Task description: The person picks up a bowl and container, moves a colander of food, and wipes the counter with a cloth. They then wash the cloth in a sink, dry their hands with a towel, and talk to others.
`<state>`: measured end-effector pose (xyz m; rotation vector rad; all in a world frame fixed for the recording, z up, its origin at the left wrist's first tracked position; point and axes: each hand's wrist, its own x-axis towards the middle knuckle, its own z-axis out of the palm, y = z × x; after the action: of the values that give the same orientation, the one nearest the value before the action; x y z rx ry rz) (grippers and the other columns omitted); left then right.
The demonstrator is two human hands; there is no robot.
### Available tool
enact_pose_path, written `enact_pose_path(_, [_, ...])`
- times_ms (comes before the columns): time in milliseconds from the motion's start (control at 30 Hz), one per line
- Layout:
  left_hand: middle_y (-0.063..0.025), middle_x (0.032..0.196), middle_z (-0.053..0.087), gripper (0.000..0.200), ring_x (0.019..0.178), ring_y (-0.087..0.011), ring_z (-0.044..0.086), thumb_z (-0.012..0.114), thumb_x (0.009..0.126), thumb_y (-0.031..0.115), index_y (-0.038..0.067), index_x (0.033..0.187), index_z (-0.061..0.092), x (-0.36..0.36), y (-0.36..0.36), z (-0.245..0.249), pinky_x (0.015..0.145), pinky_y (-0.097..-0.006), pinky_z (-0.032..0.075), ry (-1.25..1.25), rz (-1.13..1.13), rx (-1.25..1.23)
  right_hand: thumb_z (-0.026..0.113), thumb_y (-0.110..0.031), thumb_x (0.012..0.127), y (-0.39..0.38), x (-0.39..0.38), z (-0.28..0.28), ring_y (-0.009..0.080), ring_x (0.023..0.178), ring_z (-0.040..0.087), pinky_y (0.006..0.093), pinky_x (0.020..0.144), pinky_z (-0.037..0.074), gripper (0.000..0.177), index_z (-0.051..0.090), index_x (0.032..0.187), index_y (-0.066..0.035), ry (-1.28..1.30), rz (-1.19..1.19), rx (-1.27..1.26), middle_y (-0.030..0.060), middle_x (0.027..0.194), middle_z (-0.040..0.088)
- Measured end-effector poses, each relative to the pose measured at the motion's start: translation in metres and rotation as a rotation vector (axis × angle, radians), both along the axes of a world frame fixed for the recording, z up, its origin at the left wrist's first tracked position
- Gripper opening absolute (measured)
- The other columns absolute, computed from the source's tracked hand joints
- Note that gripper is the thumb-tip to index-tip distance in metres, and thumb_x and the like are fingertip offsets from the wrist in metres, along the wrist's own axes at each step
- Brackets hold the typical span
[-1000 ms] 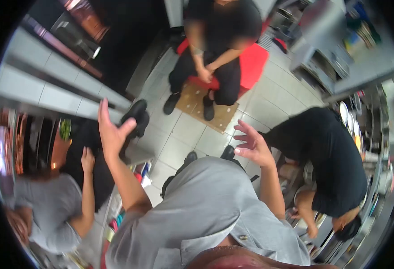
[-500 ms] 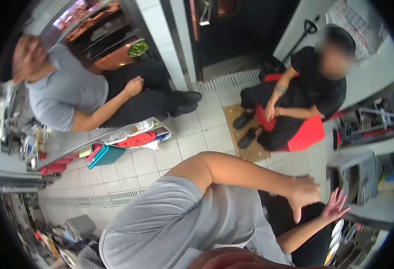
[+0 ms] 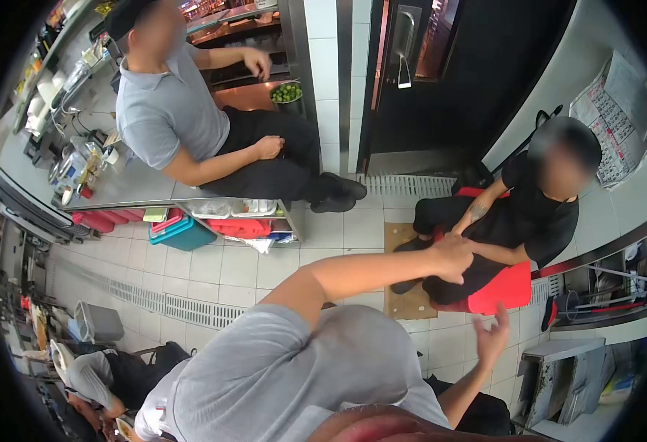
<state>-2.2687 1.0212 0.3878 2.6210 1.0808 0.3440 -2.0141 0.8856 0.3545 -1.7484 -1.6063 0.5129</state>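
My left hand (image 3: 452, 258) is raised on a bent arm that crosses in front of my grey shirt (image 3: 264, 368). Its thumb hangs down, apart from the fingers, and nothing shows in it. Lower right, my right hand (image 3: 491, 337) is up with fingers spread and slightly curled, also holding nothing. The hands do not touch. Beyond them a person in black (image 3: 518, 221) sits on a red seat (image 3: 504, 287), partly overlapped in view by my left hand.
A person in a grey shirt (image 3: 165, 110) sits on a metal counter (image 3: 128, 190) at left, near a bowl of green items (image 3: 286, 93). Below are a teal bin (image 3: 183, 234), a grey bin (image 3: 101, 321) and other people. A dark door (image 3: 470, 88) stands ahead; a metal cabinet (image 3: 566, 376) is at right.
The view has shifted, so the seated people appear lower and further right. My left hand has moved left and up in view; my right hand has moved left, its fingers now pointing more upward.
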Motion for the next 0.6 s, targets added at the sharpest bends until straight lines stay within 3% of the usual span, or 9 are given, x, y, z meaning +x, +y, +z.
enact_pose_path(33, [-0.0201,0.098,0.069,0.049,0.099,-0.0373,0.064,0.083,0.07,0.042,-0.001,0.09,0.073,0.0,0.01,0.002,0.084,-0.0488,0.05,0.074,0.025,0.02,0.086,-0.006,0.066,0.005,-0.047,0.037,0.0389,0.121,0.057,0.0495,0.105,0.042,0.078,0.055,0.137,-0.004,-0.217,0.163,0.13,0.0168,0.132,0.06])
enact_pose_path(67, [-0.0206,0.1,0.069,0.048,0.1,-0.0368,0.064,0.083,0.069,0.041,0.0,0.091,0.074,0.005,0.02,-0.001,0.084,-0.0493,0.049,0.148,0.049,0.036,0.088,-0.011,0.063,0.005,-0.103,0.082,0.04,0.125,0.054,0.0492,0.106,0.041,0.08,0.056,0.136,-0.004,-0.202,0.32,0.246,0.0195,0.13,0.06])
enact_pose_path(100, [-0.0198,0.102,0.069,0.048,0.103,-0.0363,0.063,0.084,0.067,0.039,0.001,0.094,0.076,0.02,0.033,-0.013,0.086,-0.0496,0.048,0.06,0.157,0.032,0.087,-0.012,0.064,0.002,-0.14,0.104,0.0401,0.128,0.052,0.0511,0.107,0.04,0.078,0.057,0.136,-0.006,-0.202,0.526,0.313,0.0189,0.137,0.055])
enact_pose_path(167, [-0.0197,0.103,0.069,0.046,0.102,-0.0361,0.063,0.083,0.065,0.037,0.001,0.093,0.076,0.039,0.035,-0.013,0.086,-0.05,0.048,0.115,0.073,0.141,0.077,-0.009,0.071,-0.005,-0.204,0.137,0.0407,0.132,0.048,0.0555,0.109,0.038,0.07,0.056,0.138,-0.01,-0.207,1.001,0.389,0.0173,0.149,0.045])
enact_pose_path(233, [-0.0196,0.104,0.068,0.044,0.101,-0.0363,0.062,0.083,0.063,0.035,0.002,0.091,0.076,0.055,0.028,0.001,0.086,-0.0512,0.048,0.113,0.02,0.221,0.077,-0.01,0.072,-0.011,-0.259,0.155,0.0378,0.128,0.053,0.056,0.109,0.039,0.068,0.057,0.138,-0.013,-0.236,1.31,0.562,0.019,0.145,0.05])
enact_pose_path(333, [-0.0189,0.096,0.069,0.037,0.099,-0.0375,0.062,0.082,0.064,0.033,0.004,0.086,0.077,0.05,0.005,0.046,0.086,-0.0513,0.048,0.108,-0.069,0.138,0.061,-0.002,0.079,-0.005,-0.274,0.175,0.0384,0.13,0.052,0.0562,0.111,0.037,0.063,0.054,0.141,-0.011,-0.102,1.529,0.277,0.0201,0.143,0.051])
enact_pose_path(433, [-0.0188,0.09,0.068,0.04,0.094,-0.0362,0.064,0.084,0.061,0.032,0.001,0.083,0.072,0.009,-0.002,0.04,0.084,-0.0476,0.049,-0.206,-0.133,0.079,0.074,-0.008,0.065,0.02,-0.223,0.164,0.0341,0.118,0.06,0.0538,0.109,0.038,0.059,0.065,0.124,-0.01,-0.505,1.025,0.417,0.0147,0.124,0.065])
enact_pose_path(533, [-0.0195,0.091,0.067,0.049,0.097,-0.0349,0.066,0.086,0.062,0.036,-0.002,0.088,0.067,-0.057,-0.02,0.036,0.082,-0.044,0.051,-0.161,-0.056,-0.115,0.084,-0.005,0.053,0.025,-0.17,0.179,0.0354,0.121,0.056,0.0499,0.108,0.038,0.07,0.063,0.12,-0.006,-0.533,0.375,0.318,0.0154,0.122,0.064])
enact_pose_path(600, [-0.0203,0.096,0.067,0.053,0.096,-0.0353,0.065,0.085,0.068,0.037,-0.003,0.099,0.068,-0.093,-0.041,0.043,0.082,-0.0435,0.051,0.011,-0.118,-0.281,0.086,-0.012,0.059,0.029,-0.111,0.144,0.0385,0.114,0.06,0.0498,0.103,0.044,0.069,0.063,0.124,-0.004,-0.528,0.275,0.204,0.0176,0.119,0.066])
